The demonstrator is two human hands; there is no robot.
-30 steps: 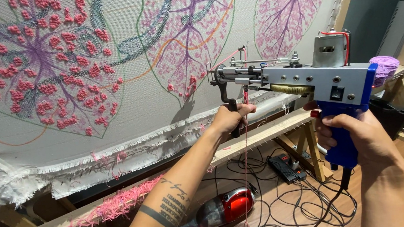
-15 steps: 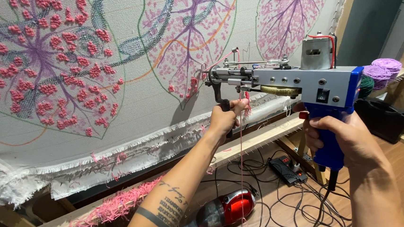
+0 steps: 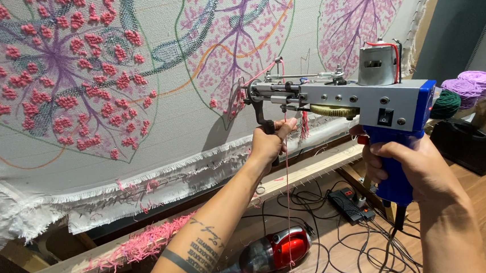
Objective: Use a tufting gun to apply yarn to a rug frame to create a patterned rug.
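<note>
Biggest thing in my view: the tufting cloth (image 3: 197, 128), stretched over most of the far side, pale w/ pink tufted dots at left and purple-pink branching leaf outlines in the middle & right. Its frayed bottom edge hangs over the wooden frame rail (image 3: 313, 168), which runs from near left up toward the right. Pink yarn scraps lie along the rail at lower left.

Next, the tufting gun (image 3: 354, 100), grey metal body w/ blue rear and blue grip, small motor on top, held level in front of the cloth at right of centre. Its needle end points left, just by the cloth; can't tell if it touches.

My right hand (image 3: 411, 170) is wrapped tight around the blue grip, fingers fully curled. My left hand (image 3: 269, 143) is closed around the black front handle under the gun's nose, thumb up.

A thin pink yarn strand (image 3: 289, 207) drops straight down from the gun's front, past my left wrist, toward the floor.

On the floor, near: red handheld vacuum (image 3: 276, 251), black power strip (image 3: 350, 203) w/ tangled black cables around it. Far right: yarn balls (image 3: 467, 86), purple & dark green, on a ledge above a black case (image 3: 469, 143).
</note>
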